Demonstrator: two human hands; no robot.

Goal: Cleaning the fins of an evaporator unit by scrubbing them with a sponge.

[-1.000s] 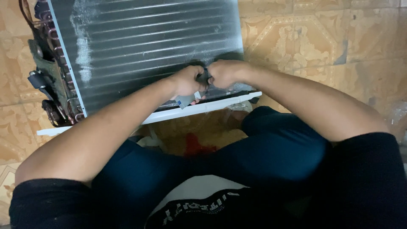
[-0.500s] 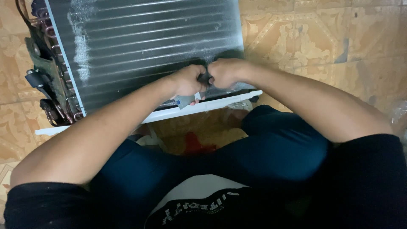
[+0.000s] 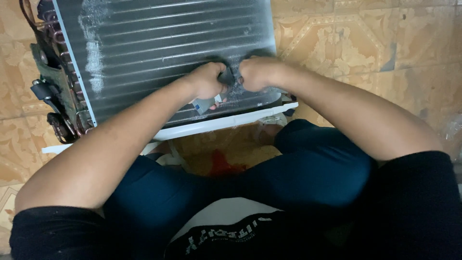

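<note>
Item: finned coil panel, grey, lying flat across the upper half of the frame, long fin lines running left to right, tilting slightly up toward the right
Resting on a white base strip along the lower edge; copper tube bends crowding the left end
Left hand clenching around a small dark part, just above centre of frame, knuckles facing up
Right hand clenching against the same part from the right, fists touching
Dark part sitting between both fists, directly on the fins near the panel's lower right corner; shape hidden by fingers, long axis not telling
Both hands equally near, meeting over it
Small pale tag showing just below the left fist
Patterned tan floor tiles filling the upper right
</note>
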